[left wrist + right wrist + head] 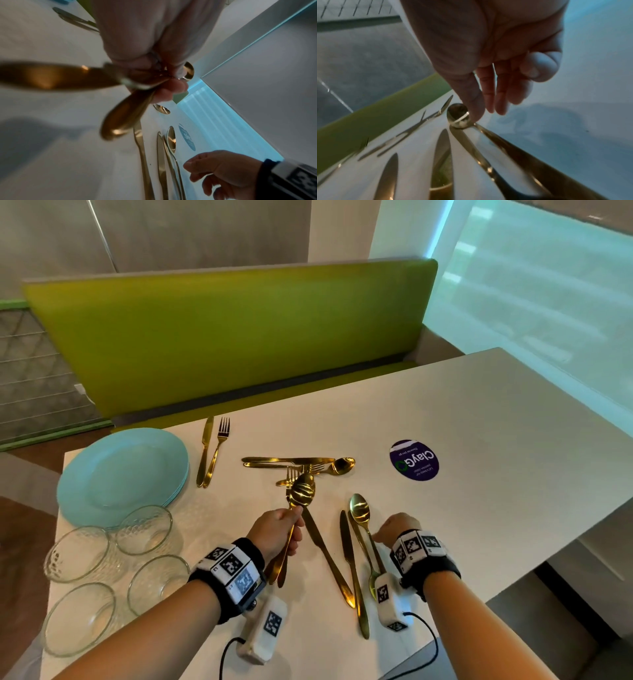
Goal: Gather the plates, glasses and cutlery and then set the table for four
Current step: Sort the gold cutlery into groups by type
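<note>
My left hand [286,530] grips a gold spoon [302,489] and a gold fork by their handles, lifted above the white table [479,440]. In the left wrist view the held handles [122,119] stick out blurred below the curled fingers. My right hand [383,535] hovers low over a gold spoon [359,508] lying on the table, fingers hanging loosely straight; the thumb [471,105] touches beside the spoon bowl [458,117]. Two gold knives [325,553] [352,570] lie between my hands. A stack of turquoise plates [123,474] sits at the far left, with several clear glass bowls [144,529] in front of it.
A knife and fork pair [210,450] lies beside the plates. A loose pile of knives, a fork and a spoon [291,462] lies mid-table. A round purple sticker [414,460] is on the right. A green bench [233,337] backs the far table edge.
</note>
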`<state>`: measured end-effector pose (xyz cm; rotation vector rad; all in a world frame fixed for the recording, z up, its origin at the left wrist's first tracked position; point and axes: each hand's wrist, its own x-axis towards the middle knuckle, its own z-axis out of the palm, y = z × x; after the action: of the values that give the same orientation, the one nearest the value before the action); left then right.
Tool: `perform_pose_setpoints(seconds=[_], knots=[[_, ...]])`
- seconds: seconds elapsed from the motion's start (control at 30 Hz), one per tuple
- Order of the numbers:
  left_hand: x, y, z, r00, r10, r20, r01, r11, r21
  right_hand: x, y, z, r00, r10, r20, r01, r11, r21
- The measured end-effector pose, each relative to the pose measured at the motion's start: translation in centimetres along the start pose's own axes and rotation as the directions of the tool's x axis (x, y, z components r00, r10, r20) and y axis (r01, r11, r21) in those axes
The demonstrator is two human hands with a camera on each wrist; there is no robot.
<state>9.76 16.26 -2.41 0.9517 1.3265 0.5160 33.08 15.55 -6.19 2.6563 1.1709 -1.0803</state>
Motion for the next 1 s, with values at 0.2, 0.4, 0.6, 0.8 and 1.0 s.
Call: perform_pose_setpoints(seconds=[0.2,0.4,0.6,0.8,1.0], knots=[[0.7,0.3,0.4,0.998,-0.068,-0.008,0.068,0.998,-0.013,0.4,-0.2,1.4,0.999,-0.017,-0.037,0.016,1.0,-0.027],[1.6,1.0,0.0,0.995,-0.101,0.012,0.101,0.992,-0.075,1.1,-0.5,0.1,0.999,-0.028,0.023,0.028,1.0,-0.009],[1.9,1.3,0.3,0.997,-0.069,0.036,0.073,0.987,-0.141,-2.4,-3.7,-3.2,0.952,-0.248,0.179,0.209,0.955,0.209],[1.6,1.8,1.4,0.985,-0.014,0.173,0.042,0.987,-0.158,-5.0,-7.4,-1.8,0.884,-0.392,0.254,0.232,0.84,0.49],[1.3,1.4,1.5,0.981,-0.004,0.191,0.029,0.991,-0.129,-5.2,-7.5,-0.1,0.907,-0.382,0.175,0.232,0.802,0.551]])
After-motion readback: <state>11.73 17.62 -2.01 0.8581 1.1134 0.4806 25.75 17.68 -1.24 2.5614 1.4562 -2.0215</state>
